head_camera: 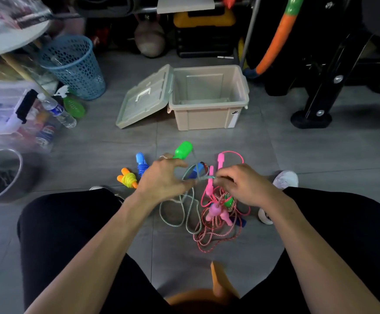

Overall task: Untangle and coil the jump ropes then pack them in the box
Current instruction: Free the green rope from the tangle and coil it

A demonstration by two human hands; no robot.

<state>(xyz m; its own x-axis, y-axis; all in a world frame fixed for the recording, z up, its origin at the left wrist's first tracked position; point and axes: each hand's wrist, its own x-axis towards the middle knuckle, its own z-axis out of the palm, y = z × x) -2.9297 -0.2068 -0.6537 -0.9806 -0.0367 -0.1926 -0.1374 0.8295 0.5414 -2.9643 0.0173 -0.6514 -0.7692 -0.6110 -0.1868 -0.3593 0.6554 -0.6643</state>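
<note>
Two coiled ropes (131, 173) laid on floor. Green rope (188, 200) pinched by left hand (162, 180) and right hand (243, 184). Tangle (216, 218) left between knees. Box (209, 98) open, nothing packed.

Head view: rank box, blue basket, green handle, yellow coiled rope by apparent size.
1. box
2. blue basket, clearly smaller than the box with its open lid
3-4. green handle and yellow coiled rope: look alike, not ranked.
</note>
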